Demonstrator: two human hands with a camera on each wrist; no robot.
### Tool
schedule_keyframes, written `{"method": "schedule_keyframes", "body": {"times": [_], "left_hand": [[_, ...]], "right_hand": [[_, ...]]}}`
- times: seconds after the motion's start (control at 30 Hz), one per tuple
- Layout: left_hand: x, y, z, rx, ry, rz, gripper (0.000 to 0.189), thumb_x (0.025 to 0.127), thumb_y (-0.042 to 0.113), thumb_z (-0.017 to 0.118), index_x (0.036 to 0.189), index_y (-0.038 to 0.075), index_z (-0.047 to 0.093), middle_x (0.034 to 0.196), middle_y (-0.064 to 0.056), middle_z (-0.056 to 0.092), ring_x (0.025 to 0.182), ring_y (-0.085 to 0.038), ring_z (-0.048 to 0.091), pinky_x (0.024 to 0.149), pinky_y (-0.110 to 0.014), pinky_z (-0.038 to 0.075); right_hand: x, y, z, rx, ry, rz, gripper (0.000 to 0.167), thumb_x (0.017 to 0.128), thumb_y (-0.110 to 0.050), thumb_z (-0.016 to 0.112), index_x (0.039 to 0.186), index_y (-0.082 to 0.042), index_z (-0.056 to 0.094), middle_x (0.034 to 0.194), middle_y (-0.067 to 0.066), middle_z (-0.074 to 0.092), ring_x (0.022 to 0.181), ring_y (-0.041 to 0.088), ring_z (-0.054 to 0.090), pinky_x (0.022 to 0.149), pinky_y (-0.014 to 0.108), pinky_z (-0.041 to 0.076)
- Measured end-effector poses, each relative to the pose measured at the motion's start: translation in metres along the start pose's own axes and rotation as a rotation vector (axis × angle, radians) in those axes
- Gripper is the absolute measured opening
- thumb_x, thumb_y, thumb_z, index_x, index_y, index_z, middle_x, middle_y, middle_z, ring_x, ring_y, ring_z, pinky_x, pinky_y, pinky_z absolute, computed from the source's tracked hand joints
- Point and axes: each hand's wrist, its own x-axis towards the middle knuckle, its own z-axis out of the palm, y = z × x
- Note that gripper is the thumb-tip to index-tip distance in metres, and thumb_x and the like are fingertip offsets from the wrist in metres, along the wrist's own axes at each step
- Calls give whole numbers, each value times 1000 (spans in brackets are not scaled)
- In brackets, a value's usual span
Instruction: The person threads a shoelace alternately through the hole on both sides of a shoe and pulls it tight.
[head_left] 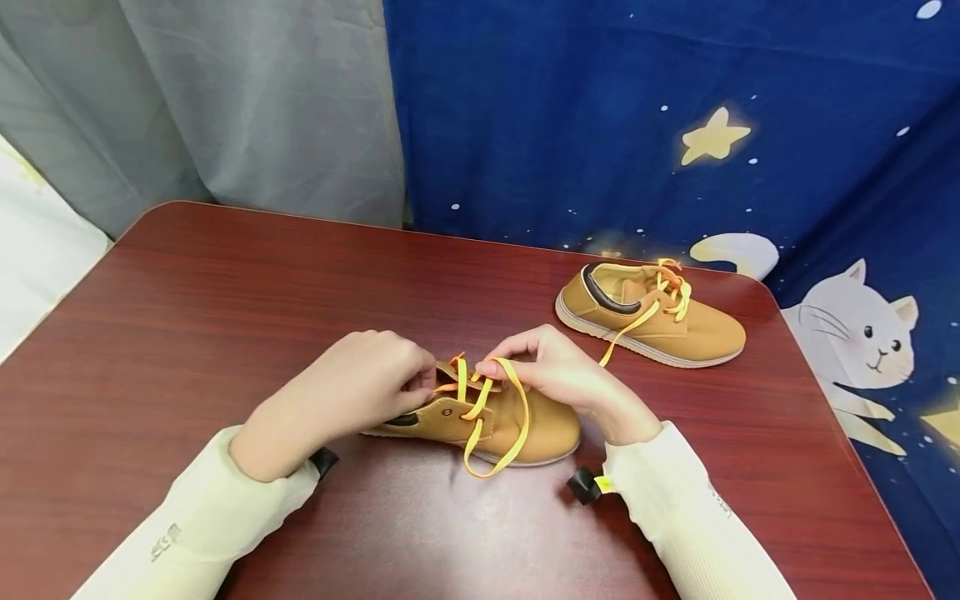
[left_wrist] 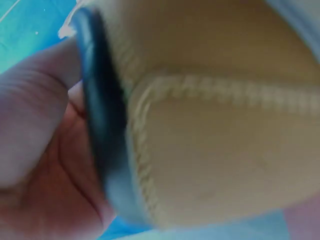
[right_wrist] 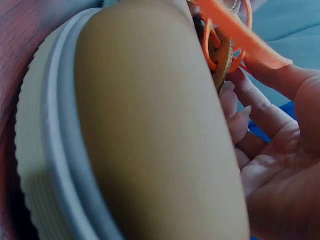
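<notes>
A tan lace-up shoe (head_left: 542,421) with a dark padded collar (left_wrist: 102,115) sits on the table, toe pointing right. My right hand (head_left: 558,371) is over its lacing and pinches the yellow-orange shoelace (head_left: 522,417) between thumb and fingers. A loop of this lace hangs down the near side; in the right wrist view the lace (right_wrist: 245,37) looks orange. My left hand (head_left: 367,379) is at the shoe opening, fingers bent down by the tongue. In the left wrist view its thumb lies behind the collar. Its fingertips are hidden, so I cannot tell what they hold.
A second tan shoe (head_left: 705,337), with yellow-orange laces, stands at the back right of the reddish-brown table (head_left: 247,292). One of its lace ends trails toward my right hand. Behind the table hang a grey curtain (head_left: 277,108) and a blue patterned cloth (head_left: 540,117).
</notes>
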Motion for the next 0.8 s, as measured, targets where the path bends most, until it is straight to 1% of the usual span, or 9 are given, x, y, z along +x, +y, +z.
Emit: {"method": "schedule_keyframes", "body": {"times": [0.07, 0.13, 0.27, 0.37, 0.43, 0.57, 0.67, 0.8], "left_hand": [[-5, -1, -3, 59, 24, 30, 37, 81, 3, 64, 57, 22, 45, 56, 12, 32, 54, -6, 30, 51, -24, 25], [-10, -1, -5, 116, 66, 58, 37, 84, 5, 67, 59, 22, 46, 56, 12, 35, 53, -7, 31, 51, -24, 28], [-19, -2, -7, 182, 135, 89, 37, 85, 5, 68, 61, 21, 45, 58, 10, 37, 56, -8, 32, 51, -25, 30], [-25, -5, -10, 211, 163, 86, 38, 84, 3, 69, 62, 21, 43, 59, 9, 38, 59, -8, 33, 52, -25, 30], [-28, -6, -11, 226, 176, 81, 39, 84, 3, 70, 62, 20, 43, 60, 8, 38, 60, -9, 33, 53, -25, 30], [-36, -8, -12, 232, 204, 93, 39, 84, 2, 70, 63, 20, 44, 60, 8, 37, 60, -9, 33, 53, -24, 28], [-42, -8, -10, 238, 263, 125, 37, 84, 0, 69, 63, 18, 44, 61, 8, 37, 61, -9, 33, 55, -22, 28], [-51, -8, -10, 258, 355, 181, 35, 77, -5, 73, 65, 16, 48, 62, 7, 39, 64, -11, 34, 58, -23, 32]], "right_hand": [[-1, 0, 0, 7, -3, -5, 18, 94, -27, 72, 98, -12, 81, 84, -5, 74, 90, 13, 63, 76, 23, 47], [-2, -1, 0, 26, 2, 3, 19, 96, -26, 70, 98, -11, 80, 84, -6, 74, 87, 12, 62, 72, 23, 46], [-2, -1, 1, 87, 8, 3, 24, 99, -23, 64, 94, -4, 77, 82, -7, 73, 82, 9, 63, 65, 22, 43], [-2, -1, 3, 133, 2, -5, 28, 102, -21, 59, 92, 1, 75, 80, -7, 71, 76, 8, 61, 62, 21, 39], [-1, -1, 4, 152, -2, -2, 29, 103, -21, 58, 94, 2, 75, 79, -8, 70, 73, 8, 59, 61, 20, 38], [0, -1, 6, 164, 5, 14, 31, 104, -21, 56, 95, 1, 75, 80, -9, 71, 73, 8, 57, 62, 20, 38], [-1, -2, 7, 162, 9, 18, 30, 103, -21, 56, 96, 1, 75, 82, -9, 73, 74, 7, 56, 63, 20, 38], [-2, -2, 9, 144, 15, 13, 27, 102, -20, 59, 96, 0, 76, 85, -9, 74, 75, 6, 55, 62, 20, 37]]}}
